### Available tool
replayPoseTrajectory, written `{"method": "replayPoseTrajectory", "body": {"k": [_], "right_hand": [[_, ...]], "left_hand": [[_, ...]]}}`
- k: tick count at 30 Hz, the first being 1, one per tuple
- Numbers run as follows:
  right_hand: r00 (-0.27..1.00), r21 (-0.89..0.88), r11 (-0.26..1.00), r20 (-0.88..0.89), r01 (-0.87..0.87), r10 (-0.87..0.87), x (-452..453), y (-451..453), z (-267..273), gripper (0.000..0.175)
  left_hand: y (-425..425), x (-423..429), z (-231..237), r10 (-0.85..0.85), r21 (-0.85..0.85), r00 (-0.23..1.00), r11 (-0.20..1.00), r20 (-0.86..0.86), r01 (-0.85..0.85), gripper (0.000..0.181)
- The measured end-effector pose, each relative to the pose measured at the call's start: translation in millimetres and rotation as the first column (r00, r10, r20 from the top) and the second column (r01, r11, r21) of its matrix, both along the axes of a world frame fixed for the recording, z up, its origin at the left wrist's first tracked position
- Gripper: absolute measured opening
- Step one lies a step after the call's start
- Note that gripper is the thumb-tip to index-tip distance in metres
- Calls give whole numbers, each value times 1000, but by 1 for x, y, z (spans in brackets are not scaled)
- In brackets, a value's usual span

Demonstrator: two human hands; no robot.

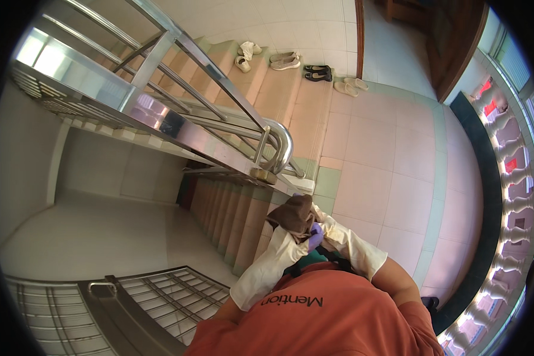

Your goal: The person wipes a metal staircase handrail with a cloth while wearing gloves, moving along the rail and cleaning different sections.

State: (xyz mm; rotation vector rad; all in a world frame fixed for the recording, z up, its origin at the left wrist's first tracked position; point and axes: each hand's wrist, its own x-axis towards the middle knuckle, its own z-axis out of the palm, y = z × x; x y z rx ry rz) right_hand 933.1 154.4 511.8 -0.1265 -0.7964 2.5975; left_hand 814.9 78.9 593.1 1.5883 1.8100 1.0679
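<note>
A brown cloth is bunched up in front of my chest, close to the end of the stair railing. My left hand, in a purple glove with a long cream sleeve cover, grips the lower right side of the cloth. My right hand reaches in from the right in a matching cream sleeve cover. The cloth hides most of that hand, and only a bit of purple glove shows at its upper edge. Folds hide how the fingers of the right hand sit.
A stainless steel handrail curves round just beyond the cloth. Stairs climb ahead and descend at left. Shoes stand on the steps. A metal grille gate is at lower left, a baluster railing at right, and a doorway ahead.
</note>
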Motion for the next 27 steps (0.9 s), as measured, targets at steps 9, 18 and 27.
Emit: {"method": "replayPoseTrajectory", "body": {"k": [9, 18, 27], "right_hand": [[991, -133, 991, 133, 5, 12, -15, 62, 16, 50], [940, 761, 608, -7, 227, -341, -149, 76, 51, 37], [823, 737, 512, 560, -442, -96, -167, 108, 66, 41]], "left_hand": [[-21, -38, 48, 276, 340, 960, 900, 38, -272, 33], [18, -102, -17, 749, 278, 640, 586, 175, -762, 73], [37, -164, -69, 427, 296, 902, 872, -65, -391, 24]]}}
